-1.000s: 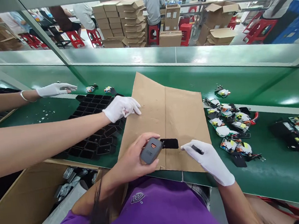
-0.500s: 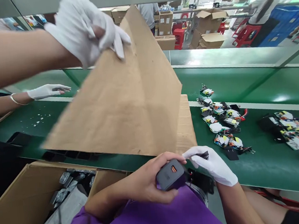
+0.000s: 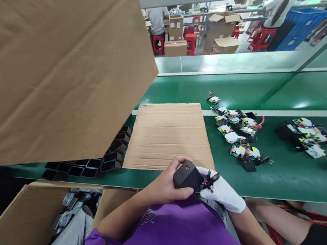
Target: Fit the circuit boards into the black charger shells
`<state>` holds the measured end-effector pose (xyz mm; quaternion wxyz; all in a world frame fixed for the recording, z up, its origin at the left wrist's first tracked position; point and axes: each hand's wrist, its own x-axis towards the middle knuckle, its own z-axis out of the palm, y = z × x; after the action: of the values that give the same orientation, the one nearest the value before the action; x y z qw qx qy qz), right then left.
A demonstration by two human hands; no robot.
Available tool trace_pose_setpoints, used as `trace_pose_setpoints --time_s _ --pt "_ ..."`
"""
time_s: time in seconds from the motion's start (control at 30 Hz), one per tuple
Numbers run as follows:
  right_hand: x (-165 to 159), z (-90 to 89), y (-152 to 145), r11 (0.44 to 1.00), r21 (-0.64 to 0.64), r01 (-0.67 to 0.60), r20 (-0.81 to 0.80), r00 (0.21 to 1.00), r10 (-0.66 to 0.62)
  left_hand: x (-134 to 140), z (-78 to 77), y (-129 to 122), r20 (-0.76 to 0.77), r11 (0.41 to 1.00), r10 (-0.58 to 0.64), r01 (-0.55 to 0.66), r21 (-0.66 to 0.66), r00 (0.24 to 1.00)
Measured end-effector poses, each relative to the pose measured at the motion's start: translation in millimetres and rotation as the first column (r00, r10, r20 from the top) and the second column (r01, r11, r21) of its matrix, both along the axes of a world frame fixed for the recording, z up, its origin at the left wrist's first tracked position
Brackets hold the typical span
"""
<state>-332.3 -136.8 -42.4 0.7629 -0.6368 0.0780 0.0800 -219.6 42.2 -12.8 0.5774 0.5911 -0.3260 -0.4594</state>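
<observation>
My left hand [image 3: 166, 185], bare, is closed round a black charger housing [image 3: 186, 175] whose orange USB port faces up. In a white glove, my right hand [image 3: 227, 196] is beside it, fingers closed on a black plug piece [image 3: 212, 180] with small prongs. The plug piece is close against the housing's right side; whether they are joined, I cannot tell. Both hands are in front of my purple shirt, at the near edge of a flat cardboard sheet [image 3: 167, 133] on the green bench.
A large brown cardboard sheet [image 3: 61, 78] hangs over the upper left. Under it are rows of open black housings [image 3: 88, 171]. Circuit boards [image 3: 235, 131] lie in a pile to the right, with another cluster [image 3: 311, 135] beyond. A carton [image 3: 11, 225] stands lower left.
The large cardboard sheet has swung left and closer; the other person's gloved hands are now out of sight. Black housings are uncovered. My right hand has brought the plug piece to the housing.
</observation>
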Motion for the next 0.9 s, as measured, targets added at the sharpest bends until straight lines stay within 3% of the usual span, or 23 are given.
trace_pose_setpoints --time_s 0.17,0.37,0.53,0.6,0.7,0.8,0.9 --pt "9 -5.0 12 0.98 -0.061 0.192 0.027 0.981 -0.191 9 -4.8 -5 0.052 0.999 0.046 -0.046 -0.013 0.998" --pt "22 -11.3 15 0.969 -0.042 0.242 0.052 0.97 -0.239 18 -0.2 -5 0.351 0.994 0.078 -0.099 0.043 0.933" --pt "27 -17.4 -1 0.885 -0.134 0.446 -0.053 0.888 -0.456 45 -14.6 -9 0.511 0.996 0.081 -0.083 -0.019 0.855" --pt "29 -15.3 -12 0.862 -0.181 0.474 -0.092 0.864 -0.494 65 -27.2 -19 0.643 0.996 0.09 -0.087 -0.035 0.76" --pt "34 -2.9 -29 0.845 -0.242 0.477 -0.079 0.858 -0.507 96 -50.2 -41 0.849 0.993 0.088 -0.117 -0.031 0.521" --pt "46 13.9 -46 0.812 -0.298 0.502 -0.013 0.849 -0.529 113 -73.5 -63 0.903 0.993 0.056 -0.114 -0.007 0.427" --pt "66 26.1 -66 0.743 -0.415 0.525 0.111 0.84 -0.532 117 -90.9 -75 0.955 0.999 -0.011 -0.033 0.021 0.298"
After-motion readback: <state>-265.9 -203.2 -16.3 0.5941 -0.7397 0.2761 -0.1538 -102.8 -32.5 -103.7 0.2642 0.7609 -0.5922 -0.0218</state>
